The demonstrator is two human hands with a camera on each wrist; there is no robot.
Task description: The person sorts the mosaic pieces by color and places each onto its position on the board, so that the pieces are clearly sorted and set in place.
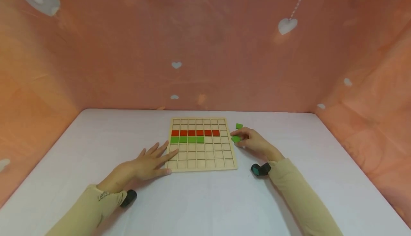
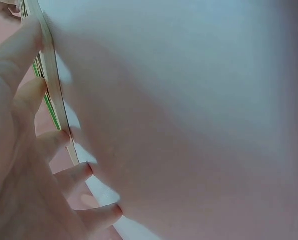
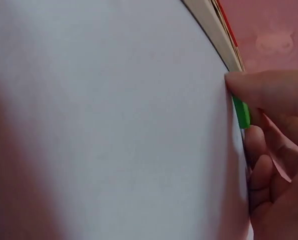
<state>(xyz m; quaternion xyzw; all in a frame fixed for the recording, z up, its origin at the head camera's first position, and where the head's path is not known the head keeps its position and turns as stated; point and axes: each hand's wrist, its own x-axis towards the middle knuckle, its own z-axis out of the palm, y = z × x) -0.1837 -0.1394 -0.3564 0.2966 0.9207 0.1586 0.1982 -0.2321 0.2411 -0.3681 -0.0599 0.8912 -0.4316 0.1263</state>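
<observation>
A wooden grid board (image 1: 205, 154) lies flat on the table. One of its rows holds several red tiles (image 1: 191, 133), and the row just nearer holds several green tiles (image 1: 187, 139) starting from the left. My left hand (image 1: 147, 165) rests at the board's left edge with straight, spread fingers, some of them touching the frame. Beside the right edge, my right hand (image 1: 255, 141) pinches a green tile (image 1: 236, 139) between thumb and fingers. That held tile (image 3: 243, 112) shows close to the table in the right wrist view. Another green tile (image 1: 239, 126) lies loose just beyond the right fingers.
White cloth covers the table (image 1: 199, 204). Behind it and on both sides hangs an orange-pink curtain (image 1: 205, 43) with pale hearts. A dark wrist device sits at each cuff, the right one (image 1: 260, 169) close to the tabletop.
</observation>
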